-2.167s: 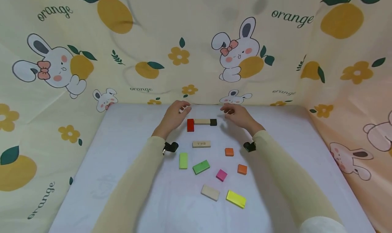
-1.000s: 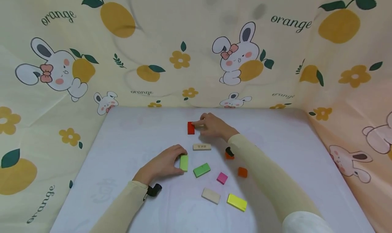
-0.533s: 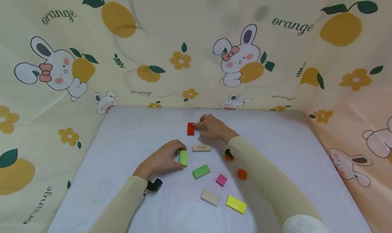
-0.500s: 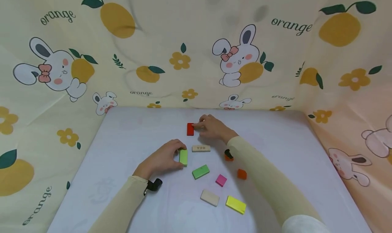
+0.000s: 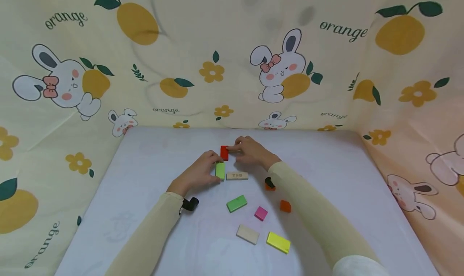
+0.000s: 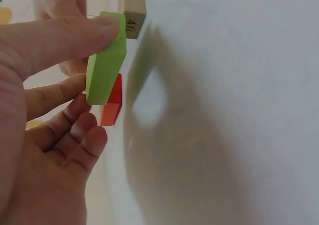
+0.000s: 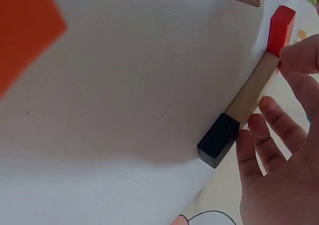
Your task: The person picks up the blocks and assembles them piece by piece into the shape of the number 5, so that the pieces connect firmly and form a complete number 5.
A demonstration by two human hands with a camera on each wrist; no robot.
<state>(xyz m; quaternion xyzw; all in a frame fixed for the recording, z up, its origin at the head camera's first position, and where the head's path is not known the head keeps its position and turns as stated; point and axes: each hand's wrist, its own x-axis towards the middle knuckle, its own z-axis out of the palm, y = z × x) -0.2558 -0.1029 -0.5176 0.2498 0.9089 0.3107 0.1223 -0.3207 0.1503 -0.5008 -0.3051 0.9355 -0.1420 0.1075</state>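
Observation:
My left hand (image 5: 197,172) pinches a light green block (image 5: 220,171) between thumb and fingers. The left wrist view shows this block (image 6: 107,60) raised off the table, with the red block beyond it. My right hand (image 5: 252,152) touches a row at the back: a red block (image 5: 224,152), a plain wooden block (image 7: 254,85) and a black block (image 7: 219,139). Its thumb and index finger lie at the red-wood joint, and the other fingers run along the row's far side. In the head view this hand hides the wooden and black blocks. A marked wooden block (image 5: 237,176) lies just nearer.
Loose blocks lie nearer on the white table (image 5: 145,235): green (image 5: 237,203), pink (image 5: 261,213), plain wooden (image 5: 248,234), yellow (image 5: 278,242) and orange (image 5: 285,206). Another orange block (image 5: 270,187) is partly under the right wrist. A printed cloth (image 5: 232,46) walls the back and sides.
Both hands were at the back row's ends. The right moved left onto the row; the left came down to the light green block, gripped it and carried it back toward the red block.

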